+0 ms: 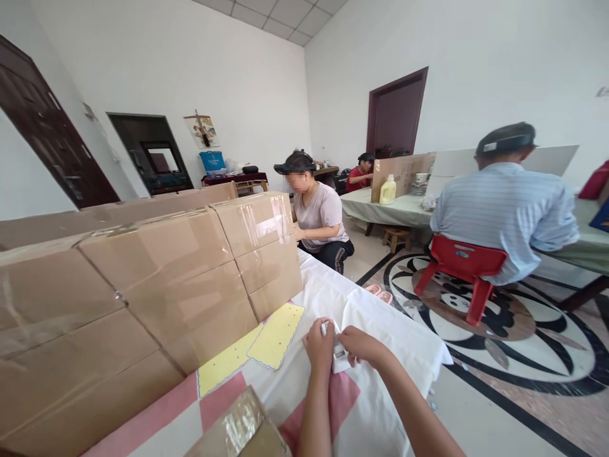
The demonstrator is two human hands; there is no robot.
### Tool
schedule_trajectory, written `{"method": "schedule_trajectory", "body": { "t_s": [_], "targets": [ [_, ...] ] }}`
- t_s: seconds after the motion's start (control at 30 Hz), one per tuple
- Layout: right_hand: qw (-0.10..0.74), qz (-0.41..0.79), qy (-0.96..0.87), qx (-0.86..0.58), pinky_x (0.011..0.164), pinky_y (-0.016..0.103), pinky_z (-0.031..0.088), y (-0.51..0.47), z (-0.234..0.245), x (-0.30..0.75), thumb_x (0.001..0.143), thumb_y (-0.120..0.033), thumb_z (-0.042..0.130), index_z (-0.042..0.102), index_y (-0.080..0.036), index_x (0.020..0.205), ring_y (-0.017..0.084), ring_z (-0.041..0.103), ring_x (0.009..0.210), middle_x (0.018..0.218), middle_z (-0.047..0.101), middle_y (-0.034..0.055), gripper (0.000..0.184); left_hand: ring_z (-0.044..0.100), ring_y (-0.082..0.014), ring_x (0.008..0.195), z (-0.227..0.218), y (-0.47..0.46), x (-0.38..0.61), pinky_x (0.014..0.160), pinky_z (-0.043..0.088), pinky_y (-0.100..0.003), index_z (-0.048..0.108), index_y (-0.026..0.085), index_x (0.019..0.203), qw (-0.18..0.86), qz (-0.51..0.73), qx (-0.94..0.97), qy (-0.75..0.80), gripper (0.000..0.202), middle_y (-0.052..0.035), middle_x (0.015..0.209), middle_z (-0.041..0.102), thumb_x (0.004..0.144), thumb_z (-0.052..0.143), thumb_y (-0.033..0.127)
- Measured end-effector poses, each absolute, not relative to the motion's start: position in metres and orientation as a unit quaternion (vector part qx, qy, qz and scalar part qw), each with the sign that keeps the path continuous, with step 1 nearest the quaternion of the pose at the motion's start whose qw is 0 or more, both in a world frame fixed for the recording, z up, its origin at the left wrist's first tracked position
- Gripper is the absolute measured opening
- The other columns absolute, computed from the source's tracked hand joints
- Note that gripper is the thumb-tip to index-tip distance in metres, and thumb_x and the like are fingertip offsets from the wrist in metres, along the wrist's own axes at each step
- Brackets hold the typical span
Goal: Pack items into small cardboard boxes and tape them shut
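My left hand point(320, 346) and my right hand point(362, 346) meet over the white tablecloth point(380, 320). Between their closed fingers sits a small white object point(339, 355); I cannot make out what it is. Both hands pinch it from either side. Just left of them lie two yellow perforated sheets point(278, 335) on the cloth. Behind the sheets stands a row of taped cardboard boxes point(190, 279).
A small taped box point(240, 428) sits near my forearms. A person point(318, 212) sits past the boxes. Another person in a striped shirt point(507, 203) sits on a red chair point(464, 270) at a table on the right, with a third person point(361, 172) further back.
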State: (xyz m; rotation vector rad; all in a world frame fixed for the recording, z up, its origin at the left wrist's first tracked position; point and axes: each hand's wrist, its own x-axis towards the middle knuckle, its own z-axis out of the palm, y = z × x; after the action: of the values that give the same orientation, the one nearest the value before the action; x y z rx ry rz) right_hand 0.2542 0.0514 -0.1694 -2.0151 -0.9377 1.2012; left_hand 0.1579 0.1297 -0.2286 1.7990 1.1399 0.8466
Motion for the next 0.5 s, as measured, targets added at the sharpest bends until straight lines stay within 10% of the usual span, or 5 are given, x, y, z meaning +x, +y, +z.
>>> {"method": "schedule_trajectory", "body": {
  "t_s": [0.5],
  "targets": [
    [0.437, 0.421, -0.302, -0.735, 0.069, 0.029, 0.047, 0.026, -0.161, 0.229, 0.091, -0.022, 0.053, 0.054, -0.016, 0.076, 0.016, 0.066, 0.057, 0.067, 0.059, -0.0011, 0.016, 0.059, -0.0244, 0.119, -0.231, 0.128, 0.151, 0.113, 0.025, -0.044, 0.064, 0.027, 0.106, 0.432, 0.339, 0.718, 0.428, 0.026, -0.0023, 0.123, 0.070, 0.089, 0.050, 0.041]
  ]
}}
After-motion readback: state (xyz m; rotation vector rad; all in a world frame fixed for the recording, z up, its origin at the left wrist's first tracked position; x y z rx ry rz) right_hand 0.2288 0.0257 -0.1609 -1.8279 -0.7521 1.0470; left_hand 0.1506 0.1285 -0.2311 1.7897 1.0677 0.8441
